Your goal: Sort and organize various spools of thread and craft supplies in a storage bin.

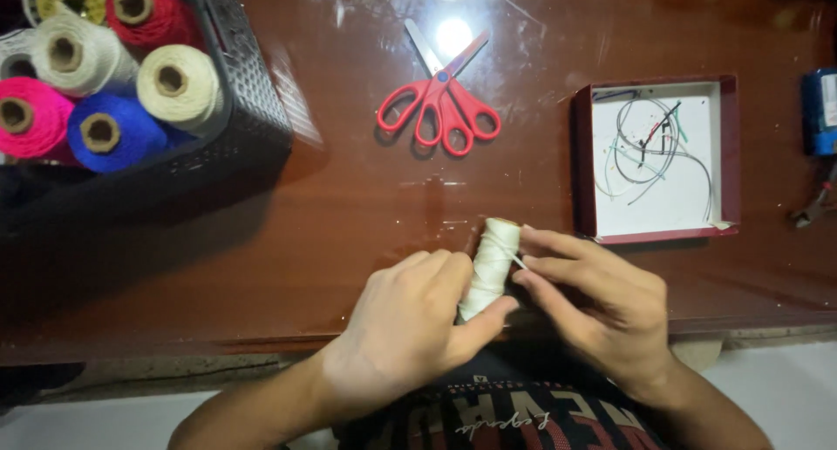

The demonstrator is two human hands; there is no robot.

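Left hand [410, 323] wraps the cream thread spool [490, 265]; right hand [602, 302] pinches its loose thread end [520, 262]. Looks light, firm-cored, thread probably slippery, so grip the middle.

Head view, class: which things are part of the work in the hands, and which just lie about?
In hand:
- cream thread spool, held by the left hand
- loose thread end, pinched by the right hand

Lying about:
- red scissors
- dark basket of coloured spools
- shallow box of thread scraps
- blue object
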